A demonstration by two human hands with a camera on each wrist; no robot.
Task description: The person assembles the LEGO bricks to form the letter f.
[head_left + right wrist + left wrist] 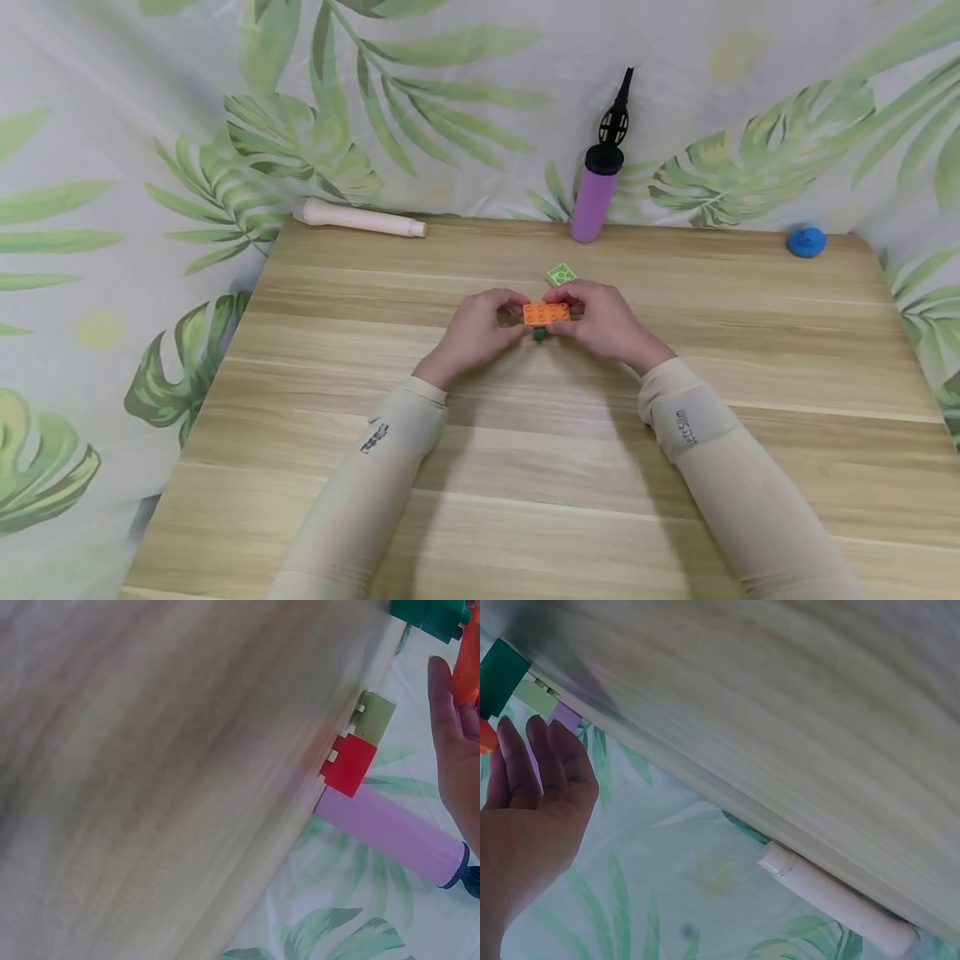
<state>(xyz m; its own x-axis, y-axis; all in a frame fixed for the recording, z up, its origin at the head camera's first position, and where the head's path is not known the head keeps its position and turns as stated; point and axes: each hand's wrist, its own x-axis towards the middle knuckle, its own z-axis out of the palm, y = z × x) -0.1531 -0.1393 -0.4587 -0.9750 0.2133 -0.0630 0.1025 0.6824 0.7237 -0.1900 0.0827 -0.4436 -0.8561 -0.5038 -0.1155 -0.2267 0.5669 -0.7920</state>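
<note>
An orange studded toy brick (546, 313) sits over a dark green toy brick (539, 333), between both hands. The left hand (483, 329) pinches the orange brick at its left end, thumb toward the body and index finger on the far side. At the right end, the right hand (602, 321) grips it in the same way. Most of the dark green brick is hidden from above; in the right wrist view the green piece (431, 616) shows a seam and meets the orange brick (466, 664). A light green brick (561, 274) lies just behind the hands.
A red brick (350, 765) stands by the light green one. Farther back, a purple hand pump (597, 196) with a black nozzle stands upright. A pale pink tube (363, 219) lies at the table's back left, and a small blue toy (806, 242) sits at the back right.
</note>
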